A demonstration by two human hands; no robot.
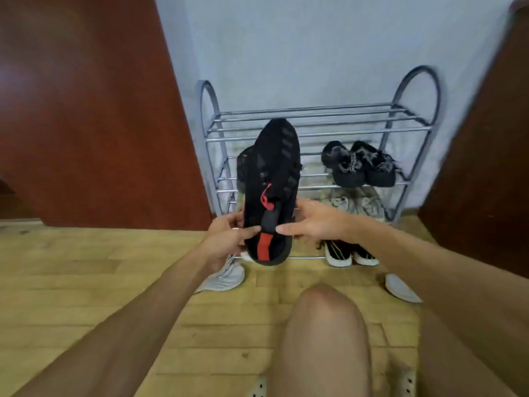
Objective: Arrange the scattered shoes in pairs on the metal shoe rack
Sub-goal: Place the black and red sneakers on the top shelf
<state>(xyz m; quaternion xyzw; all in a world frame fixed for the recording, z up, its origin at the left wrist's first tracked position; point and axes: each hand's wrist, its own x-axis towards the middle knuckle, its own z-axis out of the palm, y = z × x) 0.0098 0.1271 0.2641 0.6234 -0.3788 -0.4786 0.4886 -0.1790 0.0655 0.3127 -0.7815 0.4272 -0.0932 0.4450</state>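
A metal shoe rack (315, 118) with tube shelves is seen against a pale wall (315, 38), between two dark brown panels, the left panel (86, 110) and the right panel (486, 167). On the right of its middle shelf a pair of black shoes with patterned laces (357, 164) is set side by side. On the shelf below, a pair of pale patterned shoes (352, 204) is placed, partly covered by the right forearm. At the rack's foot a pair of black-and-white shoes (349, 253) is lined up.

A black sneaker with red trim (272, 190) is held up in front of the rack's left half, heel near and toe far. The left hand (226, 236) is wrapped round the heel's left side, with the thumb laid across it. The right hand (312, 222) is laid against the heel's right side with nearly straight fingers; a firm grip cannot be made out.

A second black sneaker (243, 164) is mostly hidden behind the held one. On the wooden floor (86, 282), a white sneaker (226, 277) is half covered by the left arm and a white shoe (400, 287) by the right arm. A bare knee (323, 325) fills the near centre. Open floor is left on the near left. The whole view is blurred.
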